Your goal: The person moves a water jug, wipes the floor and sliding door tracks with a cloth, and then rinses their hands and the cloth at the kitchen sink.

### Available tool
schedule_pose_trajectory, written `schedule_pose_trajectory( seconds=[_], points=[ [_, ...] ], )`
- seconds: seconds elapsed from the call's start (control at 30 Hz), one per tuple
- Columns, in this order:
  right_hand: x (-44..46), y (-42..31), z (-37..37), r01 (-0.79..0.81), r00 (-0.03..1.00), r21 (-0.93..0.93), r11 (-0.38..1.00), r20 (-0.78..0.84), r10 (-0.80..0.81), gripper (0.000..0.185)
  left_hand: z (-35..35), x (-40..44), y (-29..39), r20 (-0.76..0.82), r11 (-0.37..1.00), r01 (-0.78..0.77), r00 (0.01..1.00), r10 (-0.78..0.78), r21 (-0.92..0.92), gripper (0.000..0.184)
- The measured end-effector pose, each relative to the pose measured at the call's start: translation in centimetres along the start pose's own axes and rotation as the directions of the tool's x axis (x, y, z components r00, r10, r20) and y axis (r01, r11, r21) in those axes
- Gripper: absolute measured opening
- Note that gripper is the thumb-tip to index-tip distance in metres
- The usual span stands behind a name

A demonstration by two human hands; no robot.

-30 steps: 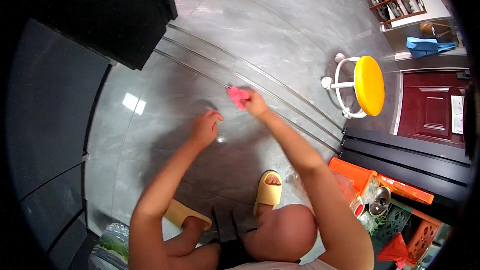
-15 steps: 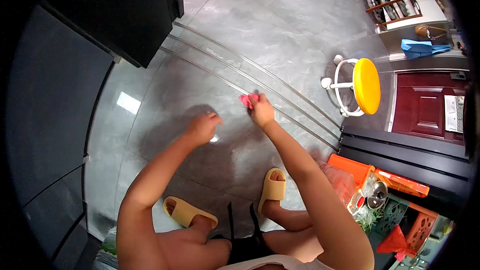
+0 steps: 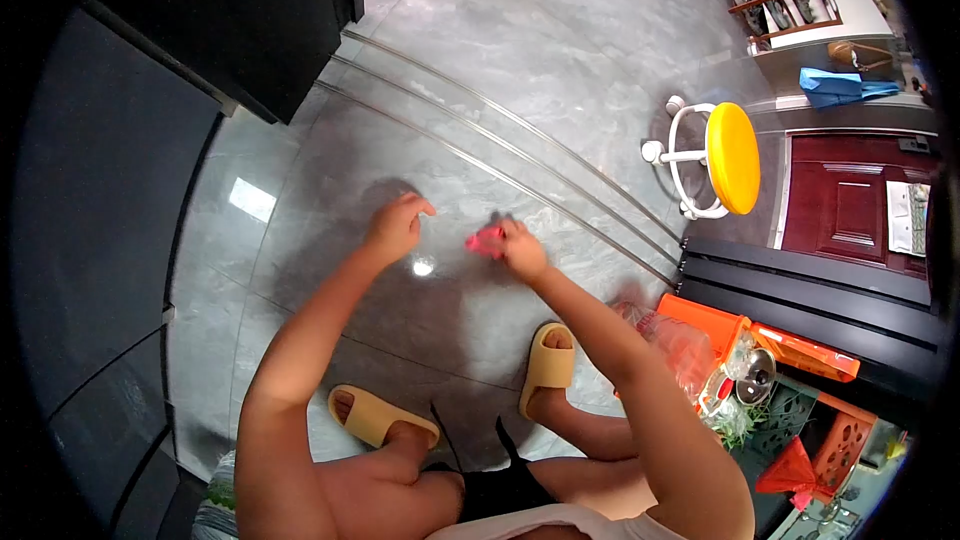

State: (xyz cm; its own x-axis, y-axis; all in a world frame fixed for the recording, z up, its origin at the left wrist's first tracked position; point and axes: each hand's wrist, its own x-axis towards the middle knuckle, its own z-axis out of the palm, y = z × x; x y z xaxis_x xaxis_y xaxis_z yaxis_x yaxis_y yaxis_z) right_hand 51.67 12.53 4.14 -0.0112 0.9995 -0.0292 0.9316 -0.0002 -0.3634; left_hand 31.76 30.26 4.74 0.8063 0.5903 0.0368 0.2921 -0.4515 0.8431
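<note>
A small crumpled pink cloth (image 3: 485,241) is pinched in the fingers of my right hand (image 3: 522,248), low over the grey tiled floor (image 3: 430,310). To its left, my left hand (image 3: 398,230) hovers apart from the cloth. Its fingers are loosely bent with a gap at the tips, and I see nothing in them. Beyond both hands, three metal floor tracks (image 3: 490,170) run diagonally across the tiles. Just what the pink piece is made of is hard to tell.
Yellow slippers (image 3: 550,365) are on my feet. A wheeled stool (image 3: 733,158) with a yellow seat stands at right. Dark sliding panels (image 3: 800,290), an orange bin (image 3: 705,325) and a crate (image 3: 840,450) are nearer on that side. A black cabinet (image 3: 230,20) stands at left.
My right hand has drawn back towards me from the nearest metal track, bringing the pink cloth along. My left hand has moved slightly forward and left.
</note>
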Motion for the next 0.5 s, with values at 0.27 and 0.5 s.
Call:
schedule_pose_trajectory(
  seconds=[0.27, 0.5],
  points=[
    [7.0, 2.9, -2.2, -0.252, 0.963, 0.039, 0.967, -0.091, 0.255, 0.037, -0.6, -0.5, 0.5, -0.047, 1.000, 0.021, 0.999, -0.022, -0.006, 0.023],
    [0.6, -1.2, 1.2, 0.048, 0.992, 0.051, 0.998, 0.111, -0.054, 0.041, -1.0, -1.3, 0.0, -0.050, 0.999, 0.021, 0.999, -0.019, 0.035, 0.023]
  ],
)
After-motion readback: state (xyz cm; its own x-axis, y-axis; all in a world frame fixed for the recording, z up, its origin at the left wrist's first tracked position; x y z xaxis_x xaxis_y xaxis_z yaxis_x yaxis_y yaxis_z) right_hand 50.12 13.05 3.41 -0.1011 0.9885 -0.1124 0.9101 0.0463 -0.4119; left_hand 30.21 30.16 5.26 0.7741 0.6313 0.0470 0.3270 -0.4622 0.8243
